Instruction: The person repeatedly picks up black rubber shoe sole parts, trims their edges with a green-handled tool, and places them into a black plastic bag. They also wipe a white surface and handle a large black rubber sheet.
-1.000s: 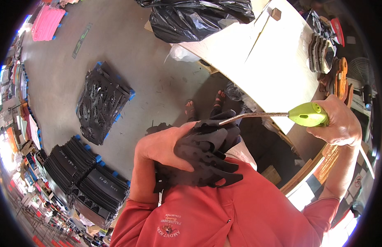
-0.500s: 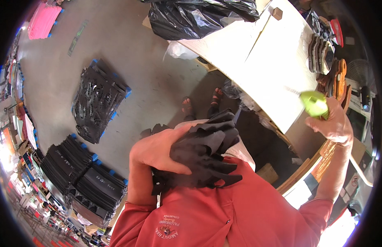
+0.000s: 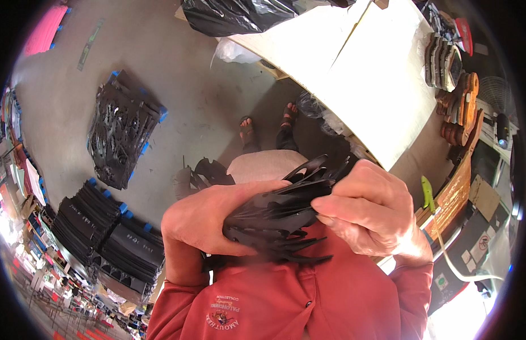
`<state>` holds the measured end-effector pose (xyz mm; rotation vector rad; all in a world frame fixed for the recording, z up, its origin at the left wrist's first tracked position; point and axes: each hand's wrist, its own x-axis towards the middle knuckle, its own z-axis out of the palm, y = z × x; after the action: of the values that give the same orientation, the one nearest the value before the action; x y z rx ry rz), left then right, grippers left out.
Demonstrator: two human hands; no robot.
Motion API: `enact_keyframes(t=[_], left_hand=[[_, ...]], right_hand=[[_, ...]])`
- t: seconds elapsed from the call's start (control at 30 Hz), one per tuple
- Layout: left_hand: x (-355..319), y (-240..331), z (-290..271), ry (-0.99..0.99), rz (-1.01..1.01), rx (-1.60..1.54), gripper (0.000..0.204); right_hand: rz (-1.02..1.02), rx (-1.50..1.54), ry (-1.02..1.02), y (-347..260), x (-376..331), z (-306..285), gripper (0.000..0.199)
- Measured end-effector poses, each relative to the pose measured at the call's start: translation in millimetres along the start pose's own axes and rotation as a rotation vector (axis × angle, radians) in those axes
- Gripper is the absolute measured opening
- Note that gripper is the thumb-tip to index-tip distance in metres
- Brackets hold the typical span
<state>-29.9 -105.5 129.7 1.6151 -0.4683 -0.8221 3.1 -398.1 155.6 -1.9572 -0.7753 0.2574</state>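
A thick bundle of thin black cut-out pieces [image 3: 268, 218], with curved and pointed ends fanned apart, is held in front of my chest. My left hand [image 3: 200, 218] wraps around its left side, thumb along the near face. At the bundle's right edge, my right hand [image 3: 373, 209] has its fingers bent and pressed together on the ends of the pieces; exactly how many it pinches is hidden. Off to the right, apart from both hands, hangs a yellow-green hand tool [image 3: 427, 192], near a pale hose [image 3: 444, 249].
A white-topped table [image 3: 382, 73] stands ahead to the right, with a black plastic bag [image 3: 234, 16] at its far left. Brown shaped boards [image 3: 461, 105] are stacked at the right. Black sheets [image 3: 124, 133] lie on the floor, and more black stacks [image 3: 129, 243] are at the left.
My right hand has let go of the yellow-green tool and come left to the black pieces. The bundle is tilted more edge-on in my left hand.
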Motion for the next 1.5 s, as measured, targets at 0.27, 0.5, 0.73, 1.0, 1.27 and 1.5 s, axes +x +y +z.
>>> enact_keyframes(t=[0.27,0.5,0.73,1.0,1.27,1.5], left_hand=[[0.9,-4.9,0.6,0.034,0.024,0.044,0.099],[0.4,-6.7,-1.3,0.037,0.002,0.03,0.099],[2.5,-8.7,-5.3,0.045,0.018,-0.025,0.097],[2.8,-14.3,-10.2,0.02,-0.016,-0.03,0.097],[12.1,-1.2,3.2,0.244,-0.152,-0.084,0.08],[13.7,-32.9,-22.4,-0.141,-0.144,-0.195,0.1]], right_hand=[[-0.053,0.06,-0.14,11.8,23.1,1.8,0.029],[-0.12,0.031,-0.176,15.9,33.7,4.3,0.03],[-0.239,-0.081,-0.196,15.7,37.9,4.9,0.028],[0.034,0.089,-0.068,22.5,38.8,8.6,0.012],[0.213,0.133,0.002,23.9,29.2,-4.0,0.01],[0.459,-0.31,-0.131,74.5,-13.8,-10.2,0.05]])
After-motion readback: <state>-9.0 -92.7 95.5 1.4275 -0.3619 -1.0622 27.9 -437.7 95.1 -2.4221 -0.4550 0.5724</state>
